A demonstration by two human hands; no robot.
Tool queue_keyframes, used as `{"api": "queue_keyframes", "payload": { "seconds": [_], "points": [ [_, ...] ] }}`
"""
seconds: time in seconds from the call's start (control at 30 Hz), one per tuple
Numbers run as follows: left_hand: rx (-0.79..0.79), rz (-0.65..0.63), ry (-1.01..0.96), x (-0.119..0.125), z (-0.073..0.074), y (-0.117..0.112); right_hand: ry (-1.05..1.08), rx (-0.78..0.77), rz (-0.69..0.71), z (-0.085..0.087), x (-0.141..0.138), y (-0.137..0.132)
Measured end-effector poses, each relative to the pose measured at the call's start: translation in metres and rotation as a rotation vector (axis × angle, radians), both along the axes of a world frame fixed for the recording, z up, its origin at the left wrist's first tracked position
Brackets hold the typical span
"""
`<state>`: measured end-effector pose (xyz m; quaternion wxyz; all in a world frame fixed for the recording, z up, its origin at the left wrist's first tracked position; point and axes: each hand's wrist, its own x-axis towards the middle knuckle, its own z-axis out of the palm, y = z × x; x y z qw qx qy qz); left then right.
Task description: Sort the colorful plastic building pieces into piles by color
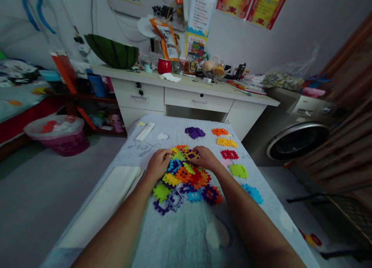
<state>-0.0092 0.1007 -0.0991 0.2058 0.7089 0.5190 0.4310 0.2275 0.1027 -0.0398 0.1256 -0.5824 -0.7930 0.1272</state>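
A loose heap of colourful plastic interlocking pieces [183,174] with toothed edges lies on the cloth-covered table [180,237]. My left hand [158,164] is at the heap's upper left edge, its fingers curled in; whatever they hold is hidden. Over the upper right of the heap is my right hand [205,158], thumb and fingers apart around a purple-edged piece [192,155] among the others. Single-colour groups lie beyond and to the right: purple pieces [195,133], orange pieces [220,131], yellow pieces [227,142], red pieces [229,154], green pieces [238,171] and blue pieces [252,193].
A narrow white box [145,132] lies at the table's far left, with a folded white cloth [104,202] along the left side. Behind stands a white desk [200,101] crowded with items. A washing machine [293,128] is at right, a pink bin [62,142] at left.
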Motion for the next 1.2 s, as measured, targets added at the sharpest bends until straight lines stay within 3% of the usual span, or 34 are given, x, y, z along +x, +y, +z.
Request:
{"api": "queue_keyframes", "payload": {
  "seconds": [0.33, 0.47, 0.67, 0.8, 1.0, 1.2],
  "points": [
    [-0.002, 0.026, 0.019, 0.001, -0.001, 0.002, 0.099, 0.049, -0.077, 0.007, 0.019, 0.000],
    [-0.001, 0.025, 0.011, 0.001, -0.002, 0.003, 0.162, 0.141, -0.198, 0.010, 0.056, 0.010],
    [0.002, 0.026, 0.023, 0.002, -0.003, 0.003, 0.106, 0.263, -0.522, 0.018, 0.125, 0.022],
    [0.004, 0.028, 0.031, 0.002, -0.001, 0.003, 0.036, 0.280, -0.597, 0.019, 0.156, 0.037],
    [0.002, 0.005, 0.031, 0.001, 0.001, 0.001, -0.068, 0.251, -0.681, 0.010, 0.179, 0.062],
    [-0.016, 0.006, 0.027, 0.001, 0.003, 0.000, -0.079, 0.206, -0.760, -0.006, 0.188, 0.066]
  ]
}}
